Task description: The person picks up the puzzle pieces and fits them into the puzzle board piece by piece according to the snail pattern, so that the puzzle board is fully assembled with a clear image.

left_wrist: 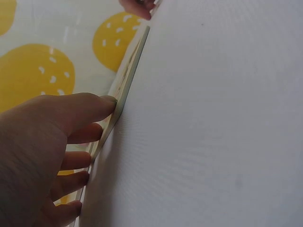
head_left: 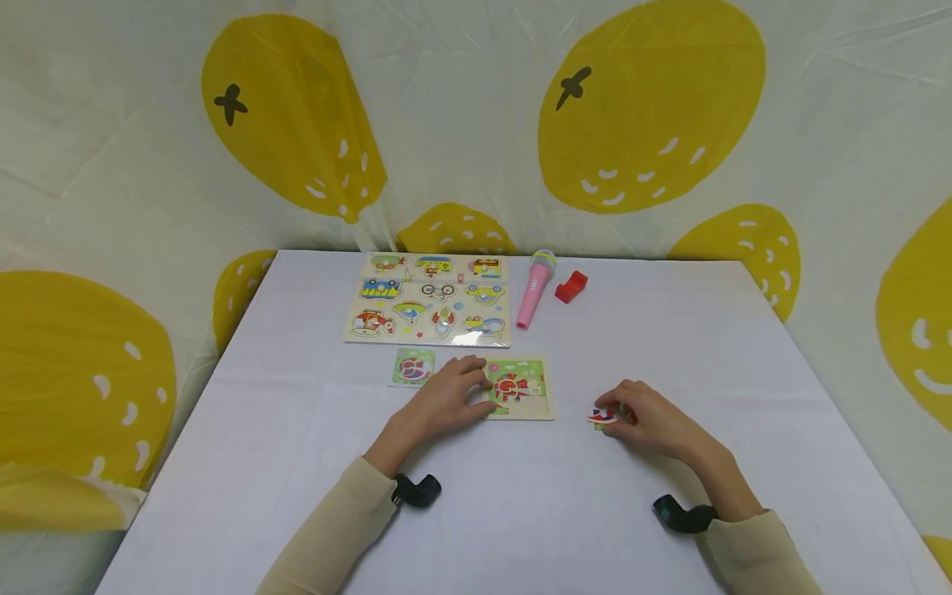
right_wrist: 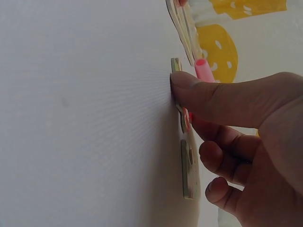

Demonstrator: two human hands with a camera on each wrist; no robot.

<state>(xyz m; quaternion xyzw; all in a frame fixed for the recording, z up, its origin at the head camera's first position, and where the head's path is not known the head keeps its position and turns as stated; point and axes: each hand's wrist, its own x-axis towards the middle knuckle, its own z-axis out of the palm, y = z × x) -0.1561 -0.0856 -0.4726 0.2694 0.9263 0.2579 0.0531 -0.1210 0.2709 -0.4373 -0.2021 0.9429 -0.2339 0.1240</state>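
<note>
In the head view a small wooden picture puzzle board (head_left: pixel 549 397), with a red and green picture partly filled with pieces, lies at the table's middle. My left hand (head_left: pixel 449 394) holds it by the left side, the thumb (left_wrist: pixel 106 108) against its edge in the left wrist view. To the right, my right hand (head_left: pixel 645 420) pinches a small red, white and blue puzzle piece (head_left: pixel 601 416) close over the table. Another puzzle piece (right_wrist: pixel 184 172) lies beneath the curled fingers in the right wrist view, hidden by the hand from the head camera.
A square picture card (head_left: pixel 413 367) lies left of the board. Behind are a large wooden vehicle puzzle (head_left: pixel 439 312), a pink toy microphone (head_left: pixel 532 293) and a red curved piece (head_left: pixel 571 287). A patterned curtain hangs behind the white table (head_left: pixel 535 512).
</note>
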